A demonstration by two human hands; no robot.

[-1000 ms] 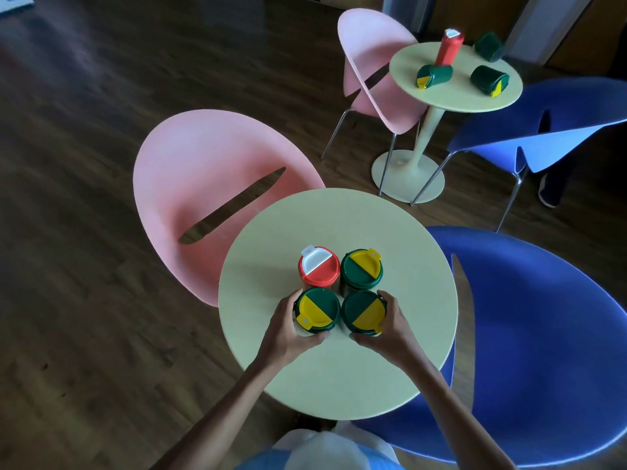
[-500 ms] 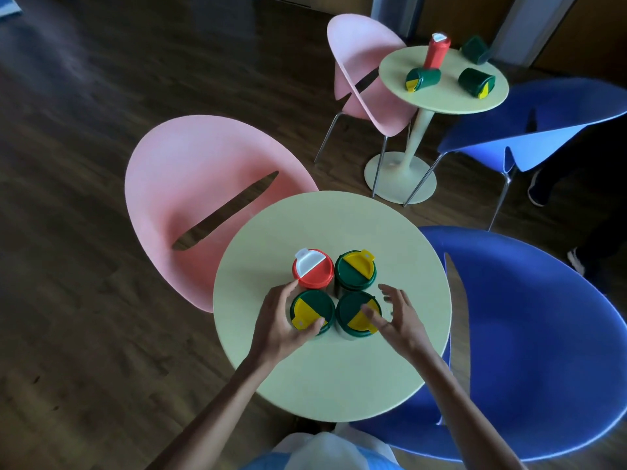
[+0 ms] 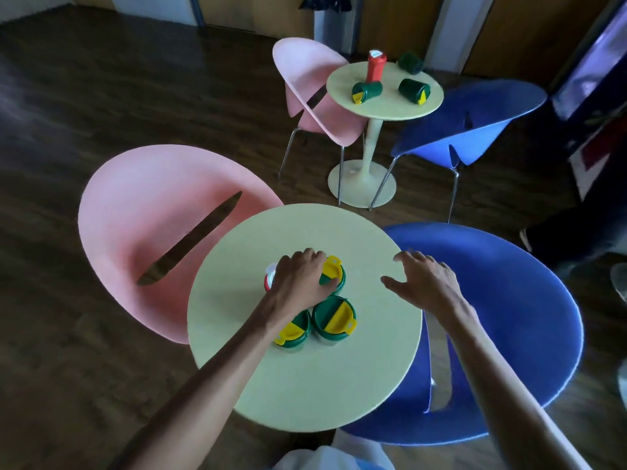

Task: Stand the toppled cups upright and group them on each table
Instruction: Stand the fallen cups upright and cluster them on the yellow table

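Note:
Four lidded cups stand upright in a tight cluster on the near round table (image 3: 305, 385). Two green cups with yellow flaps, one (image 3: 293, 334) and the other (image 3: 334, 318), are at the front. Behind them are a red cup (image 3: 269, 278) and a third green cup (image 3: 336, 271). My left hand (image 3: 300, 276) lies over the red cup, fingers curled around its far side and thumb on the rear green lid. My right hand (image 3: 424, 283) hovers open over the table's right side, touching nothing. On the far table (image 3: 383, 103), a tall red cup (image 3: 375, 66) stands among three toppled green cups.
A pink chair (image 3: 142, 232) is left of the near table and a blue chair (image 3: 509, 317) is to its right. The far table has its own pink chair (image 3: 305, 72) and blue chair (image 3: 475, 123). A person's dark leg (image 3: 556, 239) shows at the right.
Both hands let go of the two front green cups. The left hand moved forward onto the rear cups, and the right hand swung out to the right, open. The view tilted up.

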